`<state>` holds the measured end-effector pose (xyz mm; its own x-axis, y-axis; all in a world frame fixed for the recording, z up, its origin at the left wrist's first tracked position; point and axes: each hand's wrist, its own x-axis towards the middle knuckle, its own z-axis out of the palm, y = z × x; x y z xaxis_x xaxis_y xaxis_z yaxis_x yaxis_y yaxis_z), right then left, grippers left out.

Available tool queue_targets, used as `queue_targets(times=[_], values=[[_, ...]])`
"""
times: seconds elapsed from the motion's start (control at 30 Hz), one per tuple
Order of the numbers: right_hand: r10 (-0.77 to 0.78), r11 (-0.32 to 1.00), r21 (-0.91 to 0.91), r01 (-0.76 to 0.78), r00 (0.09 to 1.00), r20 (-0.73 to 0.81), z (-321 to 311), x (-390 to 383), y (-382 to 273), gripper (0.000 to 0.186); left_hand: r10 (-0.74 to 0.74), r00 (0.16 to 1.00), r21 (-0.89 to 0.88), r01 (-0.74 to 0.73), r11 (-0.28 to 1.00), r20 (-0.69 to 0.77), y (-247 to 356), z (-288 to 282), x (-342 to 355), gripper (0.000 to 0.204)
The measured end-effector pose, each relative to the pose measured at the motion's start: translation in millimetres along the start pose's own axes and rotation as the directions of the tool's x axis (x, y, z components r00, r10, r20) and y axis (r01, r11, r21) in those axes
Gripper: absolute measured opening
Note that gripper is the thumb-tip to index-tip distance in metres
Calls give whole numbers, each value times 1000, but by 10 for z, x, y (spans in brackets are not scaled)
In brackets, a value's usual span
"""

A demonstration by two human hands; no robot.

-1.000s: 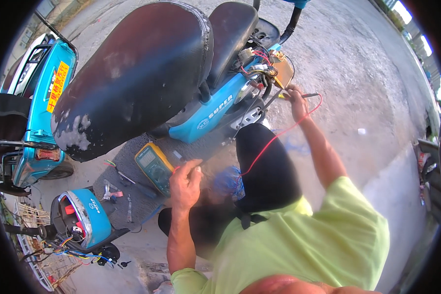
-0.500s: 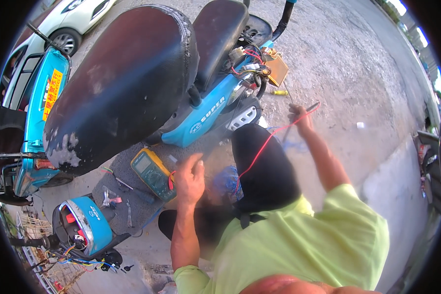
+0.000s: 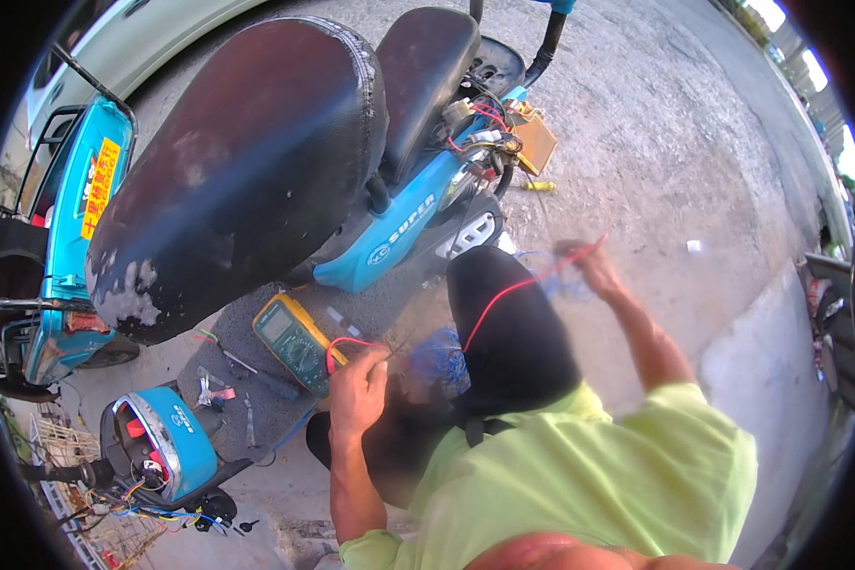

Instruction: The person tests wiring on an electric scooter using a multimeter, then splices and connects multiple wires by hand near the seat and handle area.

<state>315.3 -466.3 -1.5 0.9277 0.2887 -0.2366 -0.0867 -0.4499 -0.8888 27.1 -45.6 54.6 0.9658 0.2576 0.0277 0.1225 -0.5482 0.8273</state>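
Note:
My left hand (image 3: pixel 361 389) is closed beside the yellow-edged multimeter (image 3: pixel 290 342), with red wire at its fingertips; what exactly it grips is too small to tell. My right hand (image 3: pixel 594 266), motion-blurred, pinches a red test lead (image 3: pixel 508 294) that runs down over my black-clad knee (image 3: pixel 508 361). Beyond it stands a turquoise electric scooter (image 3: pixel 370 261) with a worn black seat (image 3: pixel 233 171), exposed wire bundles (image 3: pixel 484 133) and a copper-coloured box (image 3: pixel 534 142). A yellow-handled tool (image 3: pixel 537 186) shows below that box.
A turquoise three-wheeler (image 3: pixel 76 247) stands at left, a pale car (image 3: pixel 128 38) behind it. At lower left lie a detached scooter front section (image 3: pixel 190 446) with loose wiring and tools (image 3: pixel 247 366) on a grey mat (image 3: pixel 218 342). A concrete slab (image 3: pixel 750 399) borders the right side.
My right hand has drawn back downward from the wiring and box, the red lead with it. My left hand has dropped slightly beside the multimeter. The yellow-handled tool is now uncovered.

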Motion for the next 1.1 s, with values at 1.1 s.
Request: queue_targets(times=[1.1], values=[[-587,808,457,372,436,682,2062,-1042,-1522,34,47,965,-218,-105,970,-256,-468,-497,-1632,23]])
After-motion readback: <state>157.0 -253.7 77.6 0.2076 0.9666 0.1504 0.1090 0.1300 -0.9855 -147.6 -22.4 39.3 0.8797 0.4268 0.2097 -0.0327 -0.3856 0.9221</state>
